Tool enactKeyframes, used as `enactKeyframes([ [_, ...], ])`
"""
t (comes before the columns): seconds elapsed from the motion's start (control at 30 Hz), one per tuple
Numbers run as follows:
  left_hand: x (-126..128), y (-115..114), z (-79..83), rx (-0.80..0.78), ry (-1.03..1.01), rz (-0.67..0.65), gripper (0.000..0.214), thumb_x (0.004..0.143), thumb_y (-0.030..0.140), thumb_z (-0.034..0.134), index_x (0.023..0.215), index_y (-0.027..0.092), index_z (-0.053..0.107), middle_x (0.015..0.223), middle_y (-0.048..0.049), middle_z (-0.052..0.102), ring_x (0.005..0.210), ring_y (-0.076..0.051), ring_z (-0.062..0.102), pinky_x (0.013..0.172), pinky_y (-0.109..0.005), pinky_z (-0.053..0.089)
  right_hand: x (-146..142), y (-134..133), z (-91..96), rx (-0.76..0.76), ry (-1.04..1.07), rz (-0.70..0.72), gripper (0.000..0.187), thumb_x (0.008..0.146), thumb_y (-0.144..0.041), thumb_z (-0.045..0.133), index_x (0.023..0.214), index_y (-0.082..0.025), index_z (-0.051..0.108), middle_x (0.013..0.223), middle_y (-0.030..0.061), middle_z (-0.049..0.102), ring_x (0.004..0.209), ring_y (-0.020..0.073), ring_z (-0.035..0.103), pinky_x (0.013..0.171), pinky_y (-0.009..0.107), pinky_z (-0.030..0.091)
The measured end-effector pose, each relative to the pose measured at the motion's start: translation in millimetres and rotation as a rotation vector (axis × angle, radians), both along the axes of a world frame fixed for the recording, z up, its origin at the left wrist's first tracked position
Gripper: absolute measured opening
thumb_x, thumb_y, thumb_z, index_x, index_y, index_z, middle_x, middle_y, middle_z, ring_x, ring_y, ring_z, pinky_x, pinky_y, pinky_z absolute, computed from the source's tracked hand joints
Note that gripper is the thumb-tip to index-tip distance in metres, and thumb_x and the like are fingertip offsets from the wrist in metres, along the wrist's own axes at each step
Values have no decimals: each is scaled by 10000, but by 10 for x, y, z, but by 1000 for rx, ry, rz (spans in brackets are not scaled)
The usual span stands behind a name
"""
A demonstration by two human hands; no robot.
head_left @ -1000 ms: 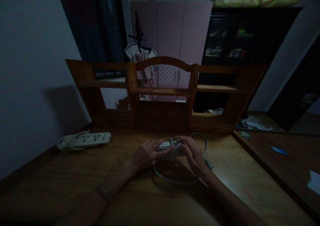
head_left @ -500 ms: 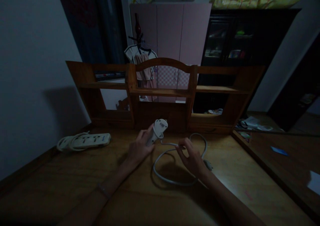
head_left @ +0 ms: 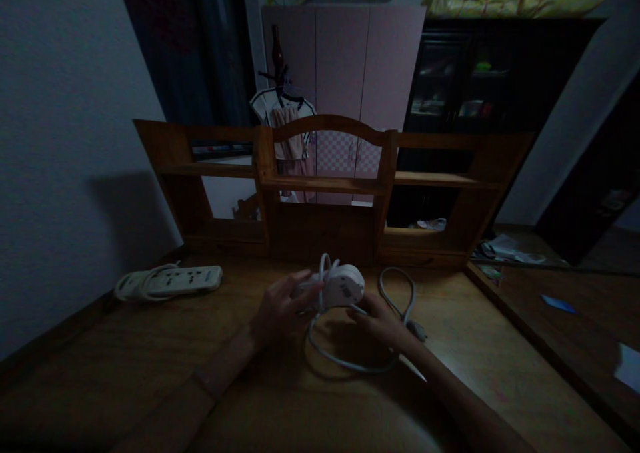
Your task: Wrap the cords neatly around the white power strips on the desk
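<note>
My left hand (head_left: 283,306) grips a white corded device (head_left: 345,287) with a rounded end, held above the wooden desk. That end shows a small label and dark holes; the exact kind cannot be made out. Loops of its grey-white cord (head_left: 324,273) go round the body. Close by on the right, my right hand (head_left: 380,319) is closed on the cord beside the rounded end, its fingertips partly hidden. The rest of the cord (head_left: 345,366) lies in a wide loop on the desk, with its plug (head_left: 416,331) just beyond my right wrist.
A white power strip (head_left: 193,279) with its own coiled cord lies at the desk's left, near the wall. Wooden shelving (head_left: 325,185) stands along the back. A raised edge (head_left: 525,336) bounds the desk's right side, with a blue card (head_left: 559,303) beyond it.
The device has swung right and down, its rounded end now turned toward my right hand. My right hand has moved slightly lower, still on the cord.
</note>
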State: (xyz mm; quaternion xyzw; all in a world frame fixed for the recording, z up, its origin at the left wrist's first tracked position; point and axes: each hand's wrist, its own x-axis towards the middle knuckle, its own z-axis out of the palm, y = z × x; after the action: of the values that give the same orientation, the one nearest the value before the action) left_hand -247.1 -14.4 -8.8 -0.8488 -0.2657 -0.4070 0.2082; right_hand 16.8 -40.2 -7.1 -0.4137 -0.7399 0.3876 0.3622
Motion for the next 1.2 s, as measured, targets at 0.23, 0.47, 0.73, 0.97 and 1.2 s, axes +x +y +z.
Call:
enactKeyframes([
  [0.23,53,-57,80,34,145,-59,725,786,271,637,1409,400,288,1297,-118,451,1033,-246,563,812,-400,506,20,34,-10,-481,296,211,161,749,-283,643,700,-133,612,579,-13,566,457,67,445,416,185,295],
  [0.47,78,-39,100,-72,128,77,747,783,254,627,1425,405,278,1296,-88,474,1071,-254,555,855,-394,496,66,279,-78,-491,939,101,184,785,-268,664,912,-209,545,621,-77,507,403,27,375,380,144,294],
  [0.73,164,17,129,-348,-89,532,778,780,311,613,1453,374,227,1205,-46,550,908,-229,621,752,-327,505,142,242,51,-510,1098,134,182,845,-319,632,962,-212,543,534,-106,330,376,28,215,336,138,163],
  [0.97,-29,290,-60,-524,-518,525,761,792,421,615,1447,257,265,1365,-117,472,1177,-295,520,938,-407,443,151,228,87,-506,1065,56,255,872,-410,583,912,-158,585,427,-132,209,355,35,99,333,160,133],
  [1.2,-31,352,-109,-576,-702,339,753,801,462,610,1433,235,267,1434,-110,410,1297,-267,417,1045,-419,364,99,290,-28,-536,1055,-46,215,784,-332,630,715,-189,484,471,-92,418,324,37,251,331,163,225],
])
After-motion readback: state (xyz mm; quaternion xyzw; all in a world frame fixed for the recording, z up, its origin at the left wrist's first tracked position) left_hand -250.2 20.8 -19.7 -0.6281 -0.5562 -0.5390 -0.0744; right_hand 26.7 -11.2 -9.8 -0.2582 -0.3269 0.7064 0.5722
